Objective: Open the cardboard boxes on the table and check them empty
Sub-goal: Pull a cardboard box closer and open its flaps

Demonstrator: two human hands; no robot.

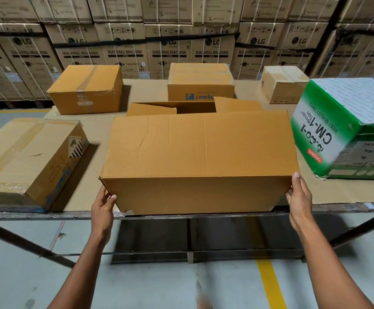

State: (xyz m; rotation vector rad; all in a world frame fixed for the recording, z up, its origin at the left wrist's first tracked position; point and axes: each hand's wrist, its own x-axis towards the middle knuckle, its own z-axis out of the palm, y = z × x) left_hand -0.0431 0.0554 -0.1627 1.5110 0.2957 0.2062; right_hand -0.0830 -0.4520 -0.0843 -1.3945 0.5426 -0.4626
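A large plain cardboard box [199, 152] lies on its side at the table's front edge, its open flaps [175, 107] pointing away from me. My left hand [103, 204] grips its lower left corner and my right hand [298, 195] grips its right edge. Around it stand closed boxes: a taped flat box [30, 157] at the left, a taped box [85, 89] at the back left, a Flipkart box [200, 82] at the back middle, a small box [283, 83] at the back right, and a green and white tape carton [346, 126] at the right.
The table [88, 175] is covered with brown cardboard sheet and has a metal frame. Stacked washing machine cartons [168, 41] form a wall behind it. Grey floor with a yellow line [270, 284] lies below me.
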